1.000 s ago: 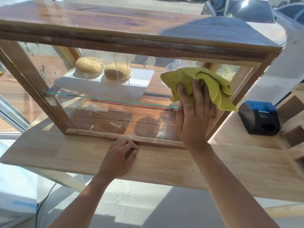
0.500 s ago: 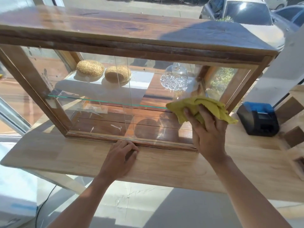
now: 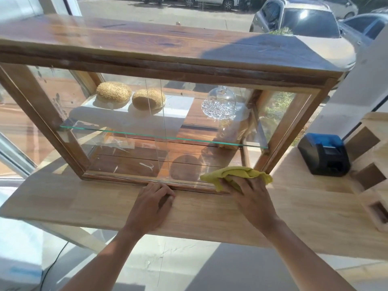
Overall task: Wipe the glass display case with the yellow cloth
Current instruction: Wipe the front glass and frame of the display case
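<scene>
Cloth: yellow cloth (image 3: 241,173), crumpled into soft folds, bunched under the right-hand fingers; one loose corner trailing left of them, another poking out to their right.
Cloth position: pressed low on the front pane, at the bottom right corner of the glass display case (image 3: 147,59), touching the lower wooden rail just beyond the fingertips.
Right hand (image 3: 251,198): laid flat over the cloth, fingers (image 3: 238,182) spread slightly and pushing down on it; tips partly buried in the folds.
Left hand (image 3: 150,204): resting on the table (image 3: 63,204), fingers loosely curled with tips against the case's bottom rail; nothing held.
Case: dark wooden frame and broad wooden top, clear glass front split by a vertical seam just beyond the left fingers; white smears low on the pane, between the two sets of fingers and farther left.
Shelves: one glass shelf (image 3: 126,132) with a green edge, well above both sets of fingers.
Contents counted: two sesame-crusted buns (image 3: 114,94) side by side on a white tray, far beyond the left fingers; one cut-glass domed dish (image 3: 219,103), far beyond the right fingers.
Beside the case: one black and blue box-like device (image 3: 323,156), well right of the right fingers.
Writing: none legible anywhere.
Hands counted: two.
</scene>
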